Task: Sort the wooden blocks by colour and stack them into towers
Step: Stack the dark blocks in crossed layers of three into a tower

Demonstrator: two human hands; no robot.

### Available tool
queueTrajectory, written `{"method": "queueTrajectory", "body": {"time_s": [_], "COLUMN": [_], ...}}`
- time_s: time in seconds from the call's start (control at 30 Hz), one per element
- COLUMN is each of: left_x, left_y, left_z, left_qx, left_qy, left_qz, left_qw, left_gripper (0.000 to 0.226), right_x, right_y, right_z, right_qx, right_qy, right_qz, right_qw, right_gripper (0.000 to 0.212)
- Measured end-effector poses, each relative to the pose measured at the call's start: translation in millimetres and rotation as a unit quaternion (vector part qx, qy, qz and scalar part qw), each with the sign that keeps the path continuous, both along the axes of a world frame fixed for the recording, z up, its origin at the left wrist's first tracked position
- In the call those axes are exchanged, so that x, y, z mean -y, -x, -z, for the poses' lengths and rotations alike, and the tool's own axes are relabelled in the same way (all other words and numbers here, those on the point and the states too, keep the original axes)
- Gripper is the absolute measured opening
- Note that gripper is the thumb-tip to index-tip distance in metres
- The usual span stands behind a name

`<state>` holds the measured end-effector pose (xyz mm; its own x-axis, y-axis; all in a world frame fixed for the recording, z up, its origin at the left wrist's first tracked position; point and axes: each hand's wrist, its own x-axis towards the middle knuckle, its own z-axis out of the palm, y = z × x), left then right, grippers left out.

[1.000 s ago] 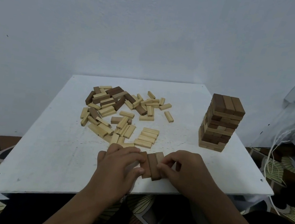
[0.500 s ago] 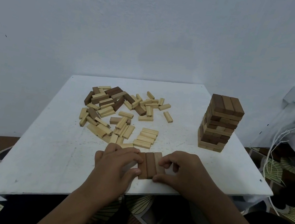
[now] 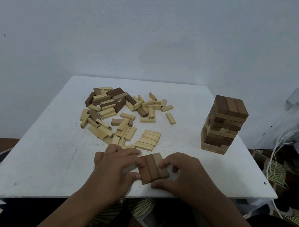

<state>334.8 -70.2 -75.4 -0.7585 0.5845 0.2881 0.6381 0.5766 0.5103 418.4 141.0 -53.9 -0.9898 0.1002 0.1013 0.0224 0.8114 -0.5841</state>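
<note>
Your left hand (image 3: 118, 164) and right hand (image 3: 180, 175) now pinch three dark blocks (image 3: 154, 168) squared together at the near tabletop (image 3: 49, 157) edge; a second ago they sat uneven. This layer looks ready for the tower (image 3: 224, 124), far right.

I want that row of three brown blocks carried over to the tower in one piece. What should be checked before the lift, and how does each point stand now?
1. Three brown blocks side by side, no gaps: ok.
2. Ends flush: not ok, the near ends look slightly staggered.
3. Left hand touches the row's left side: ok.
4. Right hand has its grip on the right side: ok.
5. Tower top layer complete and flat for a new layer: ok.
6. Tower all one colour: not ok, light blocks show among the brown.
</note>
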Motion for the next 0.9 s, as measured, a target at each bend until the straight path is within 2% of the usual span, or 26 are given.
{"method": "queueTrajectory", "body": {"time_s": [0.1, 0.33, 0.57, 0.77, 0.9], "left_x": [-2.6, -3.6, -1.6, -0.8, -0.9], "left_y": [-2.7, -4.6, -8.0, -8.4, -8.3], "left_z": [-3.0, -5.3, -9.6, -10.8, -11.3], "left_qx": [-0.007, -0.017, 0.011, 0.03, 0.038], "left_qy": [0.008, 0.014, 0.024, 0.032, 0.018], "left_qz": [0.004, 0.006, 0.038, 0.055, 0.056], "left_qw": [1.0, 1.0, 0.999, 0.998, 0.998], "left_gripper": [0.024, 0.034, 0.025, 0.03, 0.037], "right_x": [6.1, 5.4, 5.3, 6.0, 1.3], "right_y": [-0.5, -0.2, 2.5, 1.6, -0.5], "right_z": [5.0, 4.4, 10.1, 9.4, 7.9], "right_qx": [0.008, 0.022, 0.021, 0.021, 0.025], "right_qy": [0.01, 0.027, 0.034, 0.029, 0.033], "right_qz": [-0.017, -0.029, -0.048, -0.062, -0.064], "right_qw": [1.0, 0.999, 0.998, 0.997, 0.997], "right_gripper": [0.064, 0.052, 0.043, 0.043, 0.05]}}
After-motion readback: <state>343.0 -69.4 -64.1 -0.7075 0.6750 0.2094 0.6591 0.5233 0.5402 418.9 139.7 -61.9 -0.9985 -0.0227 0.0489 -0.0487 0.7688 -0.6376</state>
